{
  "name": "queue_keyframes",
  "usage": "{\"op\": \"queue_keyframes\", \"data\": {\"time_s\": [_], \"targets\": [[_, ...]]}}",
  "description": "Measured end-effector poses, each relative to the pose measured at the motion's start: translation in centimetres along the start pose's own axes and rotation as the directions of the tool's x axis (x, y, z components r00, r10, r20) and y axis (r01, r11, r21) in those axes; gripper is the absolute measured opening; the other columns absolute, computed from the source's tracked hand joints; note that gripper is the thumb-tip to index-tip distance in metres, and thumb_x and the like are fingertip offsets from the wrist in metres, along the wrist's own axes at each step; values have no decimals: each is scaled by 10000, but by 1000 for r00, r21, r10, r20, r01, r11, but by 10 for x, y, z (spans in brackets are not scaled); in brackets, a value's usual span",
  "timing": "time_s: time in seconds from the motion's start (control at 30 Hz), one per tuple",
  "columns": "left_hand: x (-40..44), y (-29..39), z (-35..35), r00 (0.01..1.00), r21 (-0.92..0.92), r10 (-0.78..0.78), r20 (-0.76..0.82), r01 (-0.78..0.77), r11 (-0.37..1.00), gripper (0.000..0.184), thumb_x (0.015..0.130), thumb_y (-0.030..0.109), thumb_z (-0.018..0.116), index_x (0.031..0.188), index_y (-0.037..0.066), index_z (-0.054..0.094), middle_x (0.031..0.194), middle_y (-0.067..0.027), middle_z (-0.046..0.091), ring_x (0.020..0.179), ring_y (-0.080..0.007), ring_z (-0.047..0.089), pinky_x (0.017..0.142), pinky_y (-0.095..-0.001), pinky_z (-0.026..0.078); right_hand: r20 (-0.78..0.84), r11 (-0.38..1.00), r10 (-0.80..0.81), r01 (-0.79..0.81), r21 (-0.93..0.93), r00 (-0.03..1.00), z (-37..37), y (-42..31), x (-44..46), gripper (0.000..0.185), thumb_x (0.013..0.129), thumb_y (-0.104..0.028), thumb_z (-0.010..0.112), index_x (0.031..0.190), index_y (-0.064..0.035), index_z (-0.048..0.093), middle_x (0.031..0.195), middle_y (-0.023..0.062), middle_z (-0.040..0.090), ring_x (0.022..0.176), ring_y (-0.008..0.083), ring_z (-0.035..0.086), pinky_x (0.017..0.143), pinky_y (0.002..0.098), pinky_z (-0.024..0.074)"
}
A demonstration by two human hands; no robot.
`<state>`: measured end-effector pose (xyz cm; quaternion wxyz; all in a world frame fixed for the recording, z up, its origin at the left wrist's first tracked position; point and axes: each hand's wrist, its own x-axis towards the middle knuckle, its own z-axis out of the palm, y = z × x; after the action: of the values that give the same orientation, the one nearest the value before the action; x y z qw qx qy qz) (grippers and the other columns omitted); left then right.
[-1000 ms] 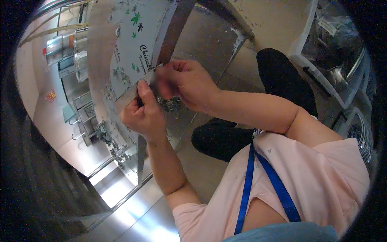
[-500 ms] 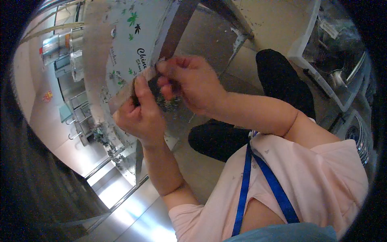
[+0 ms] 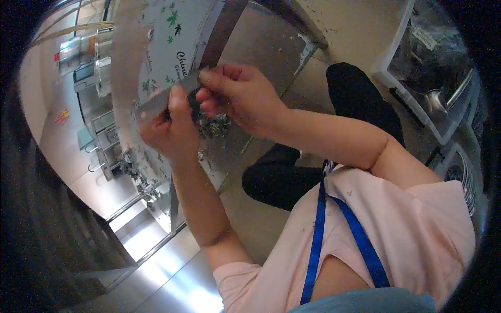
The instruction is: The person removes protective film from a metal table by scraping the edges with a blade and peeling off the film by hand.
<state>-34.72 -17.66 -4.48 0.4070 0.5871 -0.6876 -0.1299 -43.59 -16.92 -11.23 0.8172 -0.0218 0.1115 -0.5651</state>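
A thin, flat grey strip (image 3: 155, 106), seemingly stiff and slightly shiny, slants across the space between my two hands. My left hand (image 3: 176, 128) is closed on it, thumb pressed along the top and fingers curled beneath. At the upper end, my right hand (image 3: 242, 99) pinches with thumb and forefinger, its other fingers curled in. Dark material shows between the hands, too blurred to name. Just behind them is a table with a white printed cover (image 3: 201, 13) bearing green leaves and lettering. Grey-green shreds (image 3: 214, 126) lie below my right hand.
A clear plastic bin (image 3: 387, 68) at the right holds dark bagged items and a metal cup-like utensil (image 3: 434, 102). More shreds (image 3: 133, 172) gather along the table's lower left. My dark-clad legs (image 3: 360, 94) are close by. Steel kitchen fixtures (image 3: 102, 125) stand at the left.
Both hands have shifted slightly left, still together at the strip. More of the strip's flat grey face shows now beyond my left thumb.
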Motion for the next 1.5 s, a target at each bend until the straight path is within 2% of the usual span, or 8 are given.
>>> {"op": "queue_keyframes", "data": {"time_s": [0.1,0.2,0.53,0.7,0.8,0.9,1.2,1.5], "targets": [[-12,2,-12,989,165,145,43,-150,975,153,695,72,498,570,-14,511,514,-3,492,473,-68,440,417,-210,342,64,985,134,-140,103,989,-2,12,-5,175,751,-180,499,773,-6,499,664,62,534,523,111,509,496,223,446],[-15,-6,-17,998,190,-4,58,-7,982,131,703,72,495,610,-14,532,534,-16,514,484,-70,451,426,-213,350,90,984,152,-159,81,984,-6,19,0,167,757,-176,490,768,-10,500,649,56,530,520,111,510,492,222,446],[-5,-8,-14,988,177,-116,105,97,979,153,716,97,519,647,-32,562,550,-37,545,510,-79,492,461,-206,385,15,999,18,-17,-35,1000,0,17,8,165,762,-185,484,743,-21,493,615,41,512,465,96,470,437,205,408],[-5,11,-4,974,128,-201,102,187,974,153,716,80,509,634,-34,570,547,-54,552,491,-85,501,462,-201,396,32,988,94,-97,121,995,2,12,5,168,763,-188,481,743,-22,491,608,40,511,468,96,481,436,202,409],[-3,11,-5,987,334,-107,120,61,940,147,713,69,504,630,-34,567,529,-55,550,469,-85,500,446,-199,391,38,982,97,-102,162,995,1,13,5,170,766,-189,476,738,-23,492,603,41,514,469,94,487,433,198,410],[-2,16,-1,991,308,-10,136,-33,951,149,714,63,501,614,-29,564,513,-47,546,462,-81,497,441,-195,388,27,982,89,-92,165,996,1,15,7,172,768,-189,471,726,-24,492,598,44,517,465,92,489,430,193,411],[-2,1,-3,989,166,-86,123,65,984,148,719,54,505,611,-35,555,517,-44,537,455,-77,482,421,-188,364,46,976,110,-117,186,993,-2,14,8,178,773,-192,463,719,-26,494,598,45,523,458,91,494,424,194,415],[2,7,1,989,239,-33,147,-3,971,145,720,40,503,604,-34,552,508,-43,526,455,-68,469,413,-178,348,80,964,107,-123,238,991,-3,11,9,183,774,-202,460,737,-28,499,588,39,529,457,87,502,417,195,424]]}}
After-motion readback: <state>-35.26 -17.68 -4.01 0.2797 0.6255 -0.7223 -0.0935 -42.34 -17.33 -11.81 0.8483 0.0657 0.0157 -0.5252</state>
